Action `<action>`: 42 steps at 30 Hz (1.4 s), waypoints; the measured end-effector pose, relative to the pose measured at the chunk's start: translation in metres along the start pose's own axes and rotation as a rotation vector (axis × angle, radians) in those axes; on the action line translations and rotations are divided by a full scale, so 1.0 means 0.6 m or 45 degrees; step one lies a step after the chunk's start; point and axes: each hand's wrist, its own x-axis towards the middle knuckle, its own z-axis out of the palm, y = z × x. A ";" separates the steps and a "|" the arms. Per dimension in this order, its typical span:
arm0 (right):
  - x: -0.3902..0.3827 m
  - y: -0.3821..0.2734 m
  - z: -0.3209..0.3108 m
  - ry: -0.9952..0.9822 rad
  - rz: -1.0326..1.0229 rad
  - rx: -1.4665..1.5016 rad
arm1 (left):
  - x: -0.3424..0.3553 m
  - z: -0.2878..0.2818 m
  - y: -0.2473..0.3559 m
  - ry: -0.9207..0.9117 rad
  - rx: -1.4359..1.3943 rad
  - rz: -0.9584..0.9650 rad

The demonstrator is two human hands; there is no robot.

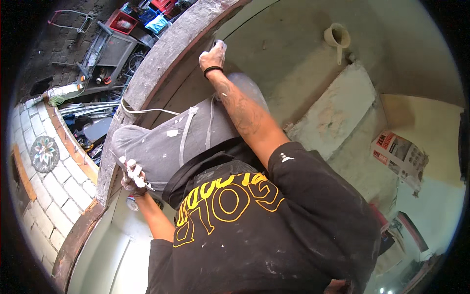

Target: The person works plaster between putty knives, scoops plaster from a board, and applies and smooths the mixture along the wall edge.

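My left hand point(133, 183) is closed round a thin flat blade point(118, 159), seen edge-on beside my leg. White paste point(136, 172) clings to the fingers and to what they hold. Stretched forward, my right hand point(213, 56) is closed like a fist, close to the inner edge of the rough grey frame point(169, 49). White smears cover its fingers. A small dark piece shows at its top, but I cannot tell what it is. A dark band circles the right wrist.
A pale plastic scoop point(338, 36) lies beyond a white-crusted slab point(338, 110). At the right is a crumpled paper bag point(399, 156). A pale cord point(147, 111) runs across the frame toward my leg. Outside stand a metal cart point(115, 51), a red crate point(121, 22) and a pale block wall point(58, 183).
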 end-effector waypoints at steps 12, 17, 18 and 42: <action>0.177 0.095 -0.017 0.318 0.374 0.336 | -0.004 0.005 0.001 0.027 -0.007 -0.001; 0.185 0.062 -0.020 0.377 0.449 0.323 | -0.004 0.001 0.001 0.017 -0.119 0.016; 0.178 0.056 -0.022 0.376 0.421 0.344 | -0.004 0.001 0.001 0.014 -0.103 0.014; 0.278 0.247 0.065 0.007 0.505 0.111 | 0.001 0.013 0.000 0.014 -0.096 -0.042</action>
